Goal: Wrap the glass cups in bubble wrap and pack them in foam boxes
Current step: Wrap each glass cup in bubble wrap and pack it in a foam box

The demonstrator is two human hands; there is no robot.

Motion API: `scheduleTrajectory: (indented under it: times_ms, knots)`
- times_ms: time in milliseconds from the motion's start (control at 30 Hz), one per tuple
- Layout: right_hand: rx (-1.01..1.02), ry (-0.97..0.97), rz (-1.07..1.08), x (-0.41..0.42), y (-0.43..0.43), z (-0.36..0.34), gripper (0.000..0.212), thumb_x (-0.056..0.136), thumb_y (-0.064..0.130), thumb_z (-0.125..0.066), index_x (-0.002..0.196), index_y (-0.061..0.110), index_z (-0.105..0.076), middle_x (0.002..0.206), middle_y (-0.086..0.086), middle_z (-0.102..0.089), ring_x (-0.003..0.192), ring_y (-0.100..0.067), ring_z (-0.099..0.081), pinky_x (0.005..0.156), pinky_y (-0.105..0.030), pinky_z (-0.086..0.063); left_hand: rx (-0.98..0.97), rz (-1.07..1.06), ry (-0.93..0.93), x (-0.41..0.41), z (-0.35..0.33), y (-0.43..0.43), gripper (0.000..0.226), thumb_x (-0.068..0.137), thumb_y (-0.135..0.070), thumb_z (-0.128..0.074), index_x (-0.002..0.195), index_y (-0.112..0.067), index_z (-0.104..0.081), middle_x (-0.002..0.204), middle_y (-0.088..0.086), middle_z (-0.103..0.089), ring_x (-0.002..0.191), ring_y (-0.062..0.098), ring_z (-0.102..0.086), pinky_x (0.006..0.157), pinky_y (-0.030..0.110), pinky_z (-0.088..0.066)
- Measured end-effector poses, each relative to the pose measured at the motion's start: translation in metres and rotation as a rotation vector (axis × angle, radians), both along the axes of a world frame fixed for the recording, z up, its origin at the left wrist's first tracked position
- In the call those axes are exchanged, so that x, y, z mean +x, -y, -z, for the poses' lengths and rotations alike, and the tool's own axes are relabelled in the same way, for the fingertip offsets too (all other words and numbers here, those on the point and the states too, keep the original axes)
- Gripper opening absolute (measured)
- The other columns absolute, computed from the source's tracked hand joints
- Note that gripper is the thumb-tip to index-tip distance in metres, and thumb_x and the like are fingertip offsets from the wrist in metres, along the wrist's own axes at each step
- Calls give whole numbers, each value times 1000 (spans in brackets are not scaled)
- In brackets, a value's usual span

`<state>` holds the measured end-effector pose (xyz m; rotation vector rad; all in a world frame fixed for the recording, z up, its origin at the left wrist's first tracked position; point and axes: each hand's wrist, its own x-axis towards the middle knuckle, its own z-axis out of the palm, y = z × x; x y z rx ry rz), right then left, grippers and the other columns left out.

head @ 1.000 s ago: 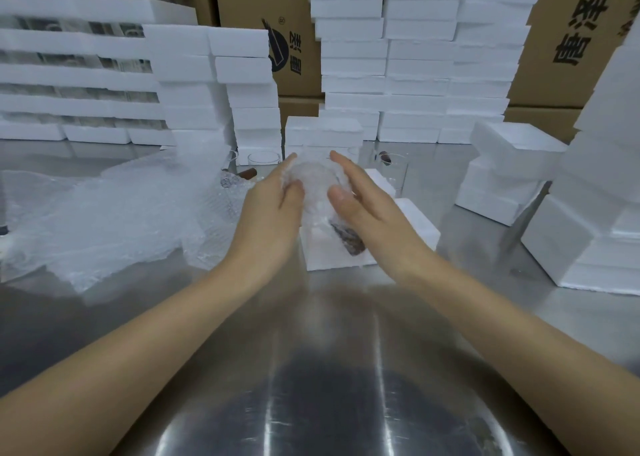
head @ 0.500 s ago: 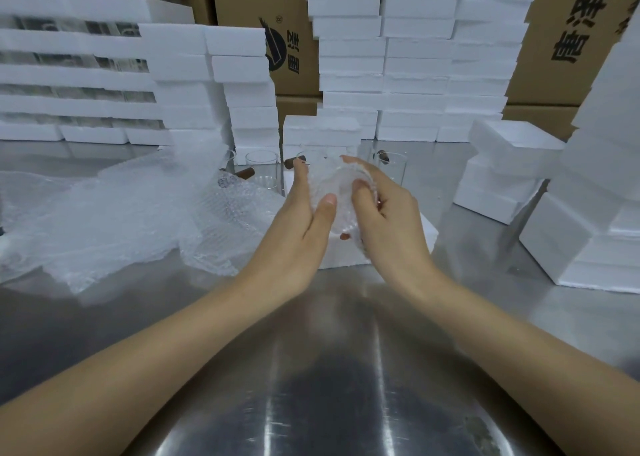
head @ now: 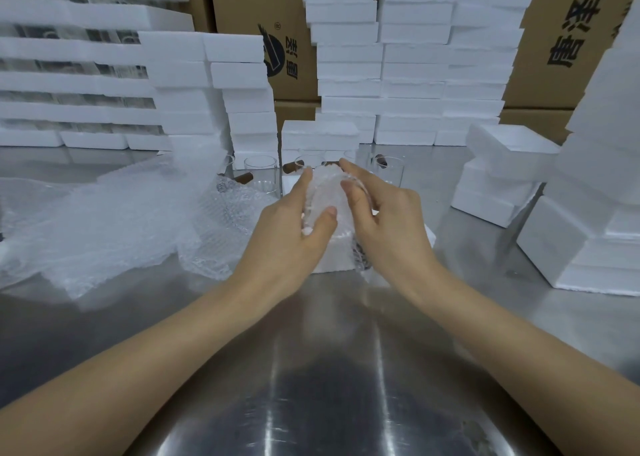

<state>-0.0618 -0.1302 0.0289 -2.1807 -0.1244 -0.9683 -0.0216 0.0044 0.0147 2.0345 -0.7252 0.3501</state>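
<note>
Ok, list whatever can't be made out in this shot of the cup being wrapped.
Head view, the only one:
- wrapped cup: the glass itself is hidden by bubble wrap and by the left hand and right hand gripping it.
- foam box below: its top is covered by both hands, so its contents are unknown.
- cardboard box print: cut off by the top edge and foam stacks.
- left foam stacks: what sits between the layers is blurred.

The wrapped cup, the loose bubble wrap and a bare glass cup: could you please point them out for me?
wrapped cup (head: 327, 191), head view, on its bubble-covered side.
loose bubble wrap (head: 121, 220), head view, on the middle of the sheet.
bare glass cup (head: 260, 173), head view, on its clear wall.
</note>
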Motion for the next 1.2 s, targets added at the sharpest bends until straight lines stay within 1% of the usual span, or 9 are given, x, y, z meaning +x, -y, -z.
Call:
scheduleTrajectory:
  times_ms: [167,400,500,633,700,800,867,967,1200]
  knots:
    - [4,6,-14,1,-1,3,32,96,10,-52,126,13,-62,63,26,-49,63,11,-53,65,-2,-36,-71,53,77,0,0,-2,23,101,-38,-38,104,-32,-59,53,-12,-52,49,2,-49,48,12,-34]
    - [-114,-3,-63,-3,-12,6,42,91,24,-59,132,14,-57,119,-1,-66,108,-14,-59,82,-28,-50,-101,-134,162,7,-6,-6,40,84,-14,-44,50,-31,-32,42,-7,-39,45,9,-37,45,17,-26]
    - [-124,-37,-58,-1,-12,10,44,91,34,-59,133,18,-57,109,-3,-63,100,-16,-58,77,-29,-49,9,-150,279,5,-6,-8,33,78,-8,-44,56,-31,-38,44,-9,-36,44,12,-37,48,21,-27]
    - [-78,-17,-76,2,-3,8,29,90,11,-59,116,17,-70,91,-13,-65,87,-26,-61,77,-37,-48,157,-181,354,-1,-3,-5,18,84,-20,-46,77,-16,-61,51,-3,-45,51,28,-52,51,30,-31]
    - [14,-41,-90,4,0,6,31,87,4,-59,113,18,-71,94,-9,-68,91,-19,-63,79,-27,-48,172,-223,326,-6,-5,-2,28,84,-35,-42,97,-26,-65,56,-4,-55,60,26,-59,53,30,-36]
    - [121,-100,-106,4,2,3,37,83,0,-55,111,18,-73,101,3,-70,96,-8,-63,82,-15,-46,122,-211,327,-13,-10,-1,65,83,-54,-40,143,-29,-42,101,-2,-72,88,24,-68,69,38,-53]
    - [157,-119,-116,4,2,2,38,81,-2,-53,105,18,-75,95,7,-69,92,-5,-62,77,-15,-44,110,-155,441,-14,-13,-1,61,86,-50,-44,140,-20,-49,126,-1,-65,94,25,-69,72,43,-57]
    - [133,-70,-118,1,0,0,35,78,-3,-53,90,21,-76,83,7,-67,83,-6,-60,70,-17,-43,115,-87,553,-10,-14,-3,42,90,-36,-49,117,-10,-69,125,7,-64,86,29,-72,65,45,-59]
    - [84,-157,-74,3,-3,1,49,78,32,-66,126,32,-59,119,17,-62,105,1,-55,90,-19,-45,136,-109,564,1,-21,-10,24,88,-18,-61,100,-3,-75,100,15,-72,63,28,-71,62,32,-55]
